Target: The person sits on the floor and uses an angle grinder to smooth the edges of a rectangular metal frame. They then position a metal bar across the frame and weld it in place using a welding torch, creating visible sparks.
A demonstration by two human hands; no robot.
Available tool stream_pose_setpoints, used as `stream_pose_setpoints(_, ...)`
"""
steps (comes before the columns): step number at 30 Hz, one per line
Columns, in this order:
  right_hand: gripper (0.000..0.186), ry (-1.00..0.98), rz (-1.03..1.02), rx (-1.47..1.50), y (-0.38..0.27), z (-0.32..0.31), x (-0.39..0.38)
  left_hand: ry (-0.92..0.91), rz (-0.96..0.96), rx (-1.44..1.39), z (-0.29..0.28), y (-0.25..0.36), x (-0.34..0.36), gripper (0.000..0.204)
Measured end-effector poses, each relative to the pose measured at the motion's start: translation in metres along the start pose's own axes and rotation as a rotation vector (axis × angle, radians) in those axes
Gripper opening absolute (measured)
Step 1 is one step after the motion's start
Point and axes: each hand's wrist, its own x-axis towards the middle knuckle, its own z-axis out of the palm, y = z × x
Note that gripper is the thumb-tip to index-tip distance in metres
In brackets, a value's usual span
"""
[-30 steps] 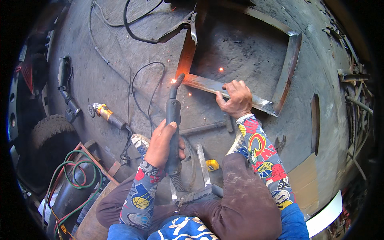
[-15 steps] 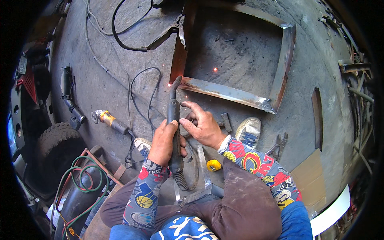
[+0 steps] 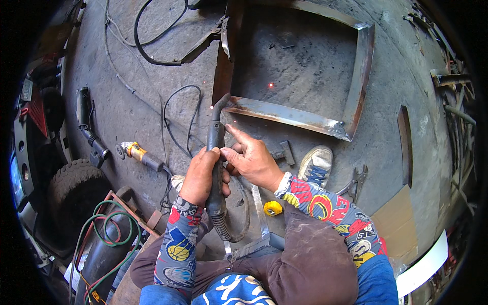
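Note:
My left hand (image 3: 202,175) is closed around a black welding torch (image 3: 216,137), whose bent neck reaches the near-left corner of a rusty, rectangular angle-steel frame (image 3: 287,112). My right hand (image 3: 251,160) is against the torch's right side, index finger stretched toward its upper part, thumb at the handle beside my left thumb. Small red glowing specks (image 3: 271,85) lie on the floor inside and around the frame. Below my hands are metal pieces (image 3: 259,208) and a yellow tape measure (image 3: 273,208) between my legs.
A yellow angle grinder (image 3: 137,151), a second black tool (image 3: 83,109) and cables lie left. A tire (image 3: 73,188) and red-and-green hoses (image 3: 109,229) are farther left. Pliers (image 3: 356,180), a steel strip (image 3: 404,145) and cardboard (image 3: 394,218) lie right, beside piled scrap metal (image 3: 452,127).
My right hand has let go of the frame's near bar and moved down-left to the torch. The bright spark and orange glow at the frame's corner have faded.

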Motion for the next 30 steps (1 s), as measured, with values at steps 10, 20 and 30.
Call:
stream_pose_setpoints(10,0.066,-0.002,-0.068,-0.076,0.0008,-0.0028,0.0031,0.015,-0.003,-0.02,-0.0003,-0.0042,0.0037,0.035)
stream_pose_setpoints(20,0.066,-0.004,-0.076,-0.087,0.0008,-0.0021,0.0043,-0.004,-0.011,-0.019,-0.003,-0.0053,0.0052,0.034)
stream_pose_setpoints(30,0.066,0.006,-0.079,-0.082,-0.0002,-0.0026,0.0042,0.009,-0.022,-0.014,-0.0017,-0.0031,0.0039,0.036)
